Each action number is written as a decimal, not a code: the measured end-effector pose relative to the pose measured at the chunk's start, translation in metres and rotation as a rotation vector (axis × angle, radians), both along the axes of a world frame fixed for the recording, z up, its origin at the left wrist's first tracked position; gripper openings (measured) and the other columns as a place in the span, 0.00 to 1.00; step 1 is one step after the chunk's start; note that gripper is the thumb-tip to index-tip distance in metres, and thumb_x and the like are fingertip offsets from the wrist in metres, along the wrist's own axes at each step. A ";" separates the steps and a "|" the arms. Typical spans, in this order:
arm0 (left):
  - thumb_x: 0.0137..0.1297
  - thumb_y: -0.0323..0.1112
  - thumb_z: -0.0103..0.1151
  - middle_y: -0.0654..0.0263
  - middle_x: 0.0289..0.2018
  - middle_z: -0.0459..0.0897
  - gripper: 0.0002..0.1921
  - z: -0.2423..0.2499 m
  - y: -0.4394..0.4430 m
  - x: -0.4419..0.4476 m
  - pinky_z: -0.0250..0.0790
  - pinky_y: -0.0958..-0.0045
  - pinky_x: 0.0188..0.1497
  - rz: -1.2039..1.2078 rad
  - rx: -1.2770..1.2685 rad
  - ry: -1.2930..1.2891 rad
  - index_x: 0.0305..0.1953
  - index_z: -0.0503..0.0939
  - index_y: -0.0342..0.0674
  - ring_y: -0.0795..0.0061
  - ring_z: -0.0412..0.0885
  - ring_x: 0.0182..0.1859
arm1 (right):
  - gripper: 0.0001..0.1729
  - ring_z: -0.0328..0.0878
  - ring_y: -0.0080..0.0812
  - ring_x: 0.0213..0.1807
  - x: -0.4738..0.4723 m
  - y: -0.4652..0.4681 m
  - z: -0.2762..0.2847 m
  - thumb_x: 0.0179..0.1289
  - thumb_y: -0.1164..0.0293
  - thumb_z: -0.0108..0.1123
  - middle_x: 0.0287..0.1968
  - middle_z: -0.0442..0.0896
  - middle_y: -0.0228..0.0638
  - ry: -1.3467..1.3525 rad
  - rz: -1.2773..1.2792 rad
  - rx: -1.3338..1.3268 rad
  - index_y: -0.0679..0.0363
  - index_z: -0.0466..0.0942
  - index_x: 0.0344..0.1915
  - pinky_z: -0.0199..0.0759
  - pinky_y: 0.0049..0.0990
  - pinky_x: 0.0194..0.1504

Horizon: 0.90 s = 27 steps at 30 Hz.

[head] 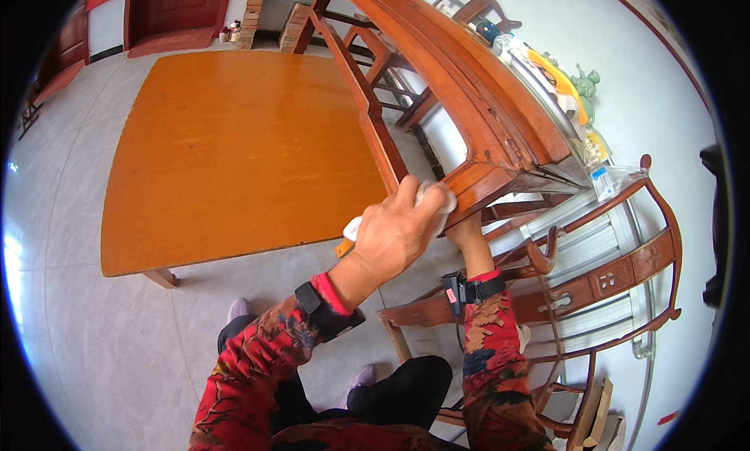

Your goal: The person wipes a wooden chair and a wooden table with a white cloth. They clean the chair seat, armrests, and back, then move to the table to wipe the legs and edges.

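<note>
My left hand is closed around a crumpled white cloth and presses it to the near lower corner of a reddish-brown wooden table frame. Part of the cloth sticks out on the left side of the hand. Behind that corner is my right hand, its fingers hidden by the wood, so its grip cannot be seen. The frame has long rails, an open apron and a grooved edge, and it runs away from me toward the top of the view.
A low orange-brown wooden table stands to the left. Close on the right is a wooden armchair with a carved back. A plastic bag, yellow packaging and a green figurine are by the wall. Bricks are stacked at the back.
</note>
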<state>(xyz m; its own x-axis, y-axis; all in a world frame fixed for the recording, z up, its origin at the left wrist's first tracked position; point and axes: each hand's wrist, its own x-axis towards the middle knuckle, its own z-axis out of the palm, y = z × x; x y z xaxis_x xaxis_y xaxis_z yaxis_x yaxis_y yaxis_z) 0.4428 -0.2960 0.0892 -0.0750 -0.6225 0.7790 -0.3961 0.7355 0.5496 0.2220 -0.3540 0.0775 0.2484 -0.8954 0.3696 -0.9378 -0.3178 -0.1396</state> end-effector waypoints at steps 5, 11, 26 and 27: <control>0.56 0.32 0.59 0.58 0.35 0.70 0.16 0.051 -0.022 -0.015 0.72 0.58 0.25 0.057 -0.222 0.086 0.46 0.70 0.47 0.57 0.80 0.29 | 0.42 0.67 0.44 0.66 -0.002 0.005 -0.008 0.56 0.58 0.67 0.65 0.70 0.41 -0.051 0.054 -0.180 0.50 0.59 0.68 0.66 0.37 0.60; 0.56 0.32 0.59 0.58 0.35 0.71 0.17 0.026 -0.008 -0.006 0.74 0.59 0.26 0.000 -0.134 -0.047 0.47 0.70 0.48 0.59 0.81 0.30 | 0.31 0.75 0.42 0.59 -0.003 -0.001 -0.012 0.55 0.60 0.69 0.56 0.79 0.38 -0.193 0.070 -0.121 0.51 0.71 0.58 0.70 0.36 0.55; 0.58 0.32 0.57 0.57 0.35 0.70 0.15 0.058 -0.022 -0.010 0.72 0.56 0.28 -0.036 -0.190 0.005 0.46 0.68 0.48 0.55 0.80 0.30 | 0.30 0.74 0.46 0.58 -0.009 0.001 -0.021 0.58 0.62 0.64 0.57 0.77 0.41 -0.031 -0.129 -0.079 0.52 0.68 0.60 0.69 0.41 0.55; 0.58 0.32 0.57 0.57 0.35 0.70 0.15 0.063 -0.024 -0.012 0.72 0.56 0.28 -0.012 -0.250 0.041 0.46 0.68 0.48 0.55 0.80 0.30 | 0.29 0.74 0.46 0.58 -0.010 0.001 -0.022 0.58 0.62 0.64 0.57 0.77 0.41 -0.047 -0.112 -0.094 0.52 0.69 0.60 0.70 0.41 0.55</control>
<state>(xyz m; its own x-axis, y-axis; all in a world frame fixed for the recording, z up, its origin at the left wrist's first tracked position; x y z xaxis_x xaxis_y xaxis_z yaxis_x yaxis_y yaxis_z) 0.4309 -0.3203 0.1522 -0.0466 -0.4098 0.9110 -0.3682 0.8548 0.3657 0.2120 -0.3529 0.0552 0.1299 -0.8774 0.4619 -0.9613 -0.2256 -0.1583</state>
